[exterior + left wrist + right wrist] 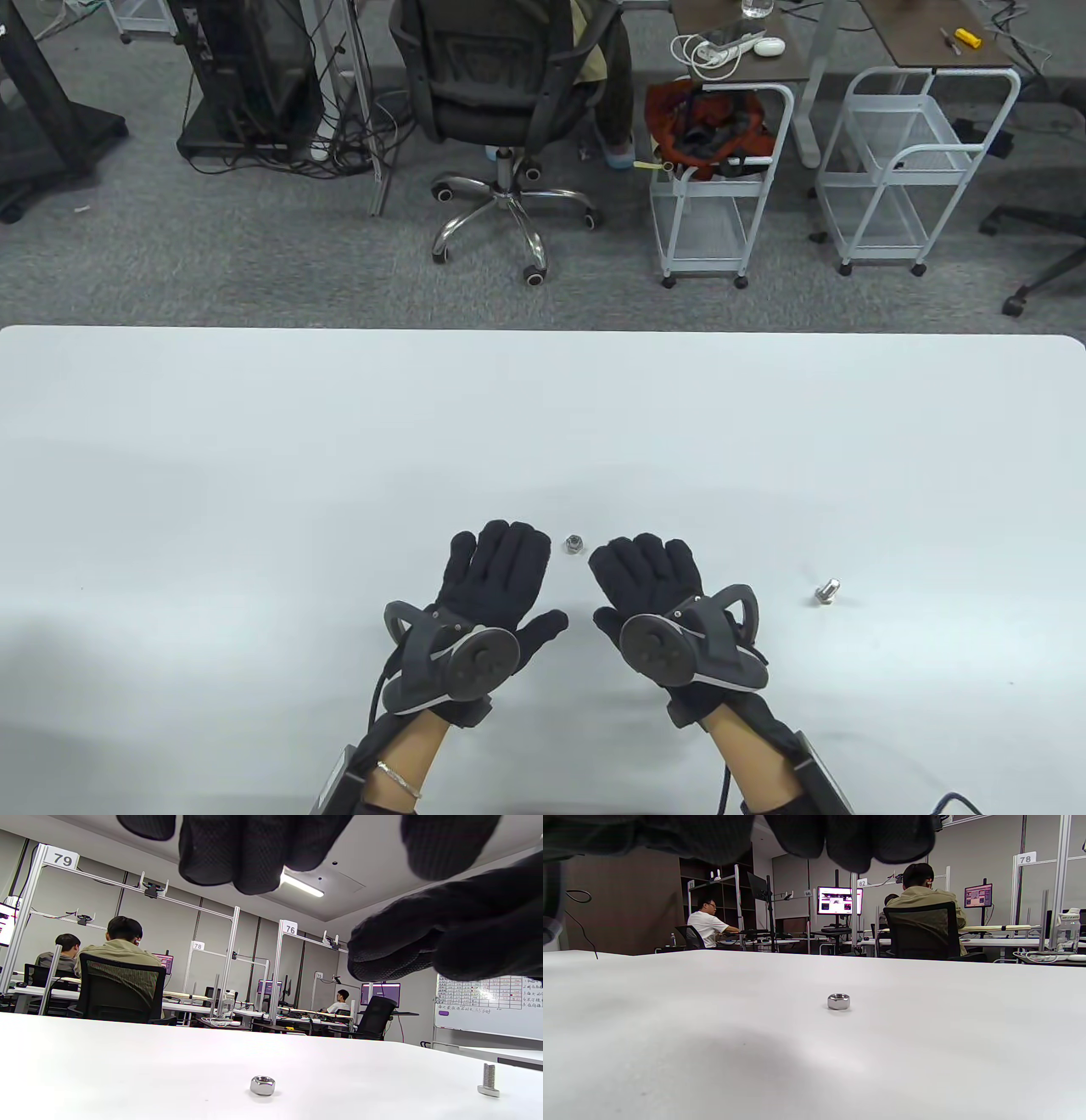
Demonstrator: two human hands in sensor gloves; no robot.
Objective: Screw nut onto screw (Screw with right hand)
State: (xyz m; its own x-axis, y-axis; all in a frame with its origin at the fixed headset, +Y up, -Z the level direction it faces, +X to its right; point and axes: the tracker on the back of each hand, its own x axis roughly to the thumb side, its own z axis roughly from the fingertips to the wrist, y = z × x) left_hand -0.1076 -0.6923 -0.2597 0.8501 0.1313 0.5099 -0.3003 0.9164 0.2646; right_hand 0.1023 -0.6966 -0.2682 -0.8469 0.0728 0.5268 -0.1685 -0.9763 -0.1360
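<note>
A small silver hex nut (574,544) lies flat on the white table (254,475), between the fingertips of my two hands. It also shows in the left wrist view (262,1085) and in the right wrist view (838,1001). A silver screw (827,591) stands on its head, thread up, to the right of my right hand; it also shows in the left wrist view (488,1081). My left hand (501,577) is open and empty, just left of the nut. My right hand (649,577) is open and empty, just right of the nut.
The table's far edge (543,331) runs across the middle of the table view. Beyond it are an office chair (501,110) and two white wire carts (721,187) on grey carpet. Cables trail from both wrists at the near edge.
</note>
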